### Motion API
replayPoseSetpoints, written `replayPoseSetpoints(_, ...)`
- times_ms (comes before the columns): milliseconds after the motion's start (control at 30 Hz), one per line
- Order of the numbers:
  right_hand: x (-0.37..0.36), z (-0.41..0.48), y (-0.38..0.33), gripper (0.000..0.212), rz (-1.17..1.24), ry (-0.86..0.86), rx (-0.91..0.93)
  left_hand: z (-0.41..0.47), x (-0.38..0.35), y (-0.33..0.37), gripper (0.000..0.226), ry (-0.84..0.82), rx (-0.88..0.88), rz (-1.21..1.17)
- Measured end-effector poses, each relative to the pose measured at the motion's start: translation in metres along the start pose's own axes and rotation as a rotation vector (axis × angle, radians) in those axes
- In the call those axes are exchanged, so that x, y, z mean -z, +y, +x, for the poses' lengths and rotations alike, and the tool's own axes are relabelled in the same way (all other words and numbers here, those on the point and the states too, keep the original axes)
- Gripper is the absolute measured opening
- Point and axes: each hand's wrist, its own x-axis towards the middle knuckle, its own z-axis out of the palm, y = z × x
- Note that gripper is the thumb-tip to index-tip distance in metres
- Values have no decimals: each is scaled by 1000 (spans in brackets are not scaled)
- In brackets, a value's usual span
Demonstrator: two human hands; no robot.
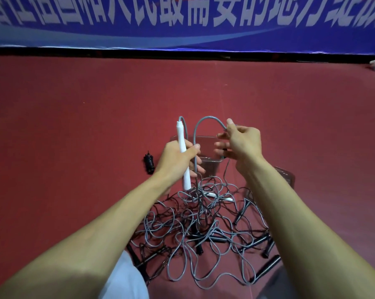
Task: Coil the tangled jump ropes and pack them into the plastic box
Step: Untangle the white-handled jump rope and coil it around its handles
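- Two bare forearms reach up from the bottom edge, with a fold of white garment (124, 277) between them at lower centre.
- Left hand (178, 159) is clenched around a white handle (180, 134). The handle's long axis is close to upright in the frame, tip towards the top and butt poking out below the fist.
- Grey rope (206, 118) leaves the handle's tip, doubles back down beside it, then arches over to the right hand (240, 143) at centre.
- Right hand's fingers are loosely curled with the rope running in by the thumb. It looks like a light guiding hold, though blur hides the exact pinch.
- Key relation: both hands are level and close together, joined by that arch. The slack falls below them into the tangle (199, 223) at lower centre, nearer the camera.
- My read is that the next loop has to be drawn up out of that heap by the right hand and laid against the handle.
- Snag risk looks real, since grey and black cords cross everywhere there, with a second white handle (222, 197) and black handles (268, 264) caught among them.
- Plastic box (208, 147), clear-walled, stands on the red floor (74, 126) just beyond the hands, with nothing visible in it.
- Left of centre lies a small black bundle (149, 161), apart from the heap.
- Blue banner (182, 29) spans the top.
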Motion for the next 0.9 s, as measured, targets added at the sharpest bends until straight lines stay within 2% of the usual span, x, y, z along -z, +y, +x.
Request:
replayPoseSetpoints(133, -7, -1, 8, 29, -142, -63, 99, -2, 5, 9, 14, 61, 33, -226)
replayPoseSetpoints(233, -17, -6, 12, 29, -350, -210, 194, -2, 10, 18, 13, 109, 44, -444)
replayPoseSetpoints(400, -26, -16, 27, 39, -463, -618, 31, -4, 32, 37, 22, 114, 119, -907)
replayPoseSetpoints(533, -28, -22, 41, 26, -638, -777, 22, -4, 47, 37, 24, 144, 113, -1081)
replayPoseSetpoints(733, -28, -23, 43, 24, -727, -809, 17, 3, 61, 23, 25, 318, 120, -1212)
replayPoseSetpoints(800, -26, -24, 40, 21, -885, -814, 141, 5, 63, 20, 24, 358, 118, -1216)
replayPoseSetpoints(867, -25, -20, 40, 20, -1037, -725, 299, 6, 63, 19, 23, 390, 104, -1177)
replayPoseSetpoints(900, -24, -18, 40, 19, -1039, -656, 340, 7, 62, 19, 22, 414, 92, -1148)
